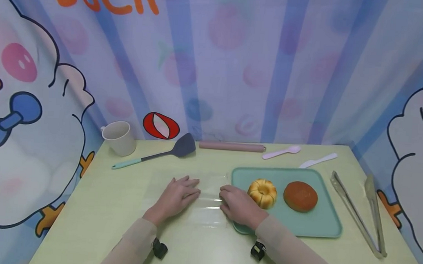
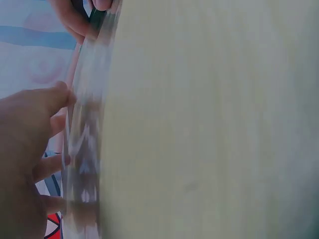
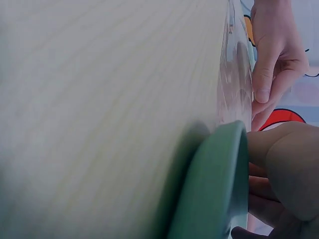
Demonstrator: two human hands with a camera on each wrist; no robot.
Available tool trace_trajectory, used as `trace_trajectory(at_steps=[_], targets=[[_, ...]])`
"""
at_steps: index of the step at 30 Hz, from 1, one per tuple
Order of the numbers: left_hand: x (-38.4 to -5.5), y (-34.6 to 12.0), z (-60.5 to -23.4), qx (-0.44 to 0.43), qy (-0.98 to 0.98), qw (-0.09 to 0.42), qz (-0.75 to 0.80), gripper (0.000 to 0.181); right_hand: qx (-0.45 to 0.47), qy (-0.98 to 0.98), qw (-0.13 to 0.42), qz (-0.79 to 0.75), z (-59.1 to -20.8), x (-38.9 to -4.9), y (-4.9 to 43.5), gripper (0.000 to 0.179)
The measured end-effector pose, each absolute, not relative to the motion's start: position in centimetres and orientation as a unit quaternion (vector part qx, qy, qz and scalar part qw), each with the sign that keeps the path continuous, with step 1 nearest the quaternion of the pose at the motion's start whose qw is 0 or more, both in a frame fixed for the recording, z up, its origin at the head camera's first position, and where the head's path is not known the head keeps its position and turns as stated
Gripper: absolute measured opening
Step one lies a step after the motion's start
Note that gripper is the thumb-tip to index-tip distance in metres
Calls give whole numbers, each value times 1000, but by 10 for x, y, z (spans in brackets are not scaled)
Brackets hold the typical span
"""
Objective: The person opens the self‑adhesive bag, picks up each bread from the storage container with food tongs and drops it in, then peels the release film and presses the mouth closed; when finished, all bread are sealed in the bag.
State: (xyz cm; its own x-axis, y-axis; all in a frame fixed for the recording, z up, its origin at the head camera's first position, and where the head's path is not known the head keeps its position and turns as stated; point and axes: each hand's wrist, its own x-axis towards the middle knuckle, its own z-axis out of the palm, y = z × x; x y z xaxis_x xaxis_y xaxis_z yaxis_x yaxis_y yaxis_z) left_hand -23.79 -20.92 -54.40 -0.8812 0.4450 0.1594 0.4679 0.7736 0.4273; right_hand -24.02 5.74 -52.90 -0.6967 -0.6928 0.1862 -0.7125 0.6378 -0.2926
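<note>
A clear plastic bag (image 1: 205, 218) lies flat in the middle of the table. My left hand (image 1: 178, 198) rests on it, fingers spread and fairly straight; the left wrist view shows its fingertips against the shiny film (image 2: 82, 169). At the bag's right edge, my right hand (image 1: 241, 205) has curled fingers that pinch the film. This hand is over the left rim of a green tray (image 1: 322, 231), with its thumb partly hidden. A ring-shaped bun (image 1: 262, 193) and a round brown bun (image 1: 300, 196) sit on the tray.
A mug (image 1: 119, 137) and a spatula (image 1: 166, 150) are at the back left. Along the back edge lie a rolling pin (image 1: 232, 146), a pink spoon (image 1: 281, 152) and a white knife (image 1: 318, 160). Metal tongs (image 1: 358, 218) lie spread right of the tray.
</note>
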Motion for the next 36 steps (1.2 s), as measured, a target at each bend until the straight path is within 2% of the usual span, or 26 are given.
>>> trace_trajectory(at_steps=[5,9,14,21,27,33,36], targets=[[-237,-210,-543,-239,-941,7,-238,22,385,-905,20,177,-528,-239,57,19],[-238,-209,-541,-257,-936,23,-241,14,388,-904,23,177,-527,-240,57,18],[-238,-208,-540,-257,-934,32,-245,8,388,-906,18,170,-528,-239,57,33],[-237,-209,-540,-246,-937,26,-246,7,381,-908,17,174,-532,-237,58,38],[-237,-212,-540,-225,-933,21,-278,4,358,-915,1,187,-531,-235,56,58],[-238,-213,-542,-218,-933,10,-286,5,363,-914,12,181,-531,-235,52,42],[-239,-214,-541,-212,-936,4,-280,8,370,-910,5,188,-532,-235,52,44]])
